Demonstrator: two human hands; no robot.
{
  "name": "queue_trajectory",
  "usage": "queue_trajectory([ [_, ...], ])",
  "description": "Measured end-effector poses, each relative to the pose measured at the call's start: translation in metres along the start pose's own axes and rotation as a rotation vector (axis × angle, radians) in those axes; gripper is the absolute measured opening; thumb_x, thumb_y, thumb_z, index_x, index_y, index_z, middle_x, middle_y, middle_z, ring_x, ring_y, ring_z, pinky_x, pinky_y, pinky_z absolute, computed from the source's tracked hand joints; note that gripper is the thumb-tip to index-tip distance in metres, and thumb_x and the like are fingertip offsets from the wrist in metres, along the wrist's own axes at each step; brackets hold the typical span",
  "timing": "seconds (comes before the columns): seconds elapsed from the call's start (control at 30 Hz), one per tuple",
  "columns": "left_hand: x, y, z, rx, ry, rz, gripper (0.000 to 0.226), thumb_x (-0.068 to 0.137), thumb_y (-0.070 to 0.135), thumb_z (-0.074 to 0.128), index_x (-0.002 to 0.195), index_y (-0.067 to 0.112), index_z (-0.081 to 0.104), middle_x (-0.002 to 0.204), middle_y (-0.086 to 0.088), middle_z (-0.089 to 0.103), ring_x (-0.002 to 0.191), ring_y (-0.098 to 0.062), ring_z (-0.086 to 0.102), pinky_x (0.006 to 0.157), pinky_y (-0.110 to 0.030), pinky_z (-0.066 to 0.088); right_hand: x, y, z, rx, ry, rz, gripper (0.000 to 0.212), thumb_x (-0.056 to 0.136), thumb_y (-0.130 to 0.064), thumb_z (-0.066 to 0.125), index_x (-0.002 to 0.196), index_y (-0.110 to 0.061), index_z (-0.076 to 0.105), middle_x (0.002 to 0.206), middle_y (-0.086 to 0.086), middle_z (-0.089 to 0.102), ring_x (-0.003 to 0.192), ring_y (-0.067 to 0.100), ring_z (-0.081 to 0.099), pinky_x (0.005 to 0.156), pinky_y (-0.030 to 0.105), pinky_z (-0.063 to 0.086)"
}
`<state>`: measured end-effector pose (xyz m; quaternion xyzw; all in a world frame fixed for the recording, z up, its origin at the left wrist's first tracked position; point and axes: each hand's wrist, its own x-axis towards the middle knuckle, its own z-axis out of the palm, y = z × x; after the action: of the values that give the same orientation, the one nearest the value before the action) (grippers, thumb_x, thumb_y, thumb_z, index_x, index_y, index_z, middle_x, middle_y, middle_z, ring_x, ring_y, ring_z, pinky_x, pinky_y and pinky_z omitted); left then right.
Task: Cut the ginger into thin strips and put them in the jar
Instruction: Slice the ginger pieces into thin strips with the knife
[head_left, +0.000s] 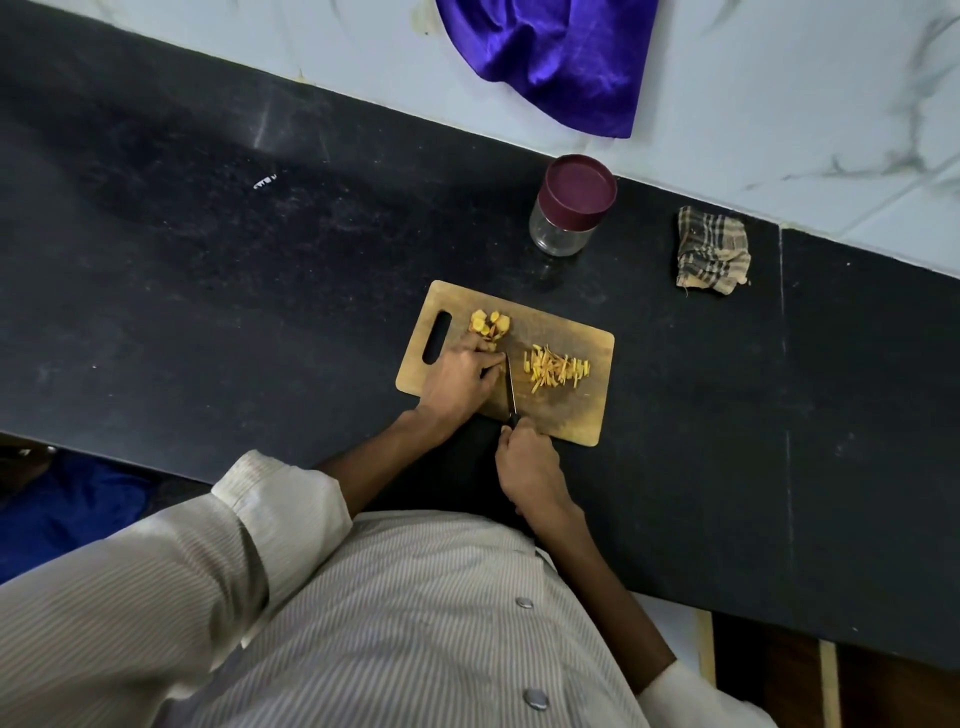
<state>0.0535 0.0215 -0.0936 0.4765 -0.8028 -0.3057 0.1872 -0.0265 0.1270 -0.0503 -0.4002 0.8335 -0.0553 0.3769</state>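
Right hand (527, 462) grips the knife (511, 389) handle at the near edge of the cutting board (571, 410), blade pointing away. Left hand (460, 376) sits curled just left of the blade, fingertips pressing down on ginger being cut. Cut strips (556, 368) piled right of the blade, ginger slices (489, 325) beyond the left hand. Farther on the dark surface (208, 260): glass jar (569, 205), maroon lid on, looks empty, no readable label. Checked cloth (711, 252) to its right.

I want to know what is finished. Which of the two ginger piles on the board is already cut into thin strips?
The pile right of the knife: thin strips. The other pile, by the left hand near the handle hole, is still slices.
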Motion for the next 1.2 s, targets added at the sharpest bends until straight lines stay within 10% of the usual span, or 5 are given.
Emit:
queue_trajectory([
  [1.2, -0.006, -0.001, 0.0, -0.061, 0.079, 0.018, 0.021, 0.089, 0.013, 0.065, 0.109, 0.007, 0.071, 0.111, -0.008, 0.064, 0.095, -0.019, 0.062, 0.083, -0.035, 0.053, -0.002, 0.002, -0.004, 0.088, 0.048, -0.041, 0.032, 0.106, -0.035, 0.036, 0.115, -0.008, 0.051, 0.1, 0.017, 0.065, 0.091, 0.036, 0.068, 0.076, 0.056, 0.057],
])
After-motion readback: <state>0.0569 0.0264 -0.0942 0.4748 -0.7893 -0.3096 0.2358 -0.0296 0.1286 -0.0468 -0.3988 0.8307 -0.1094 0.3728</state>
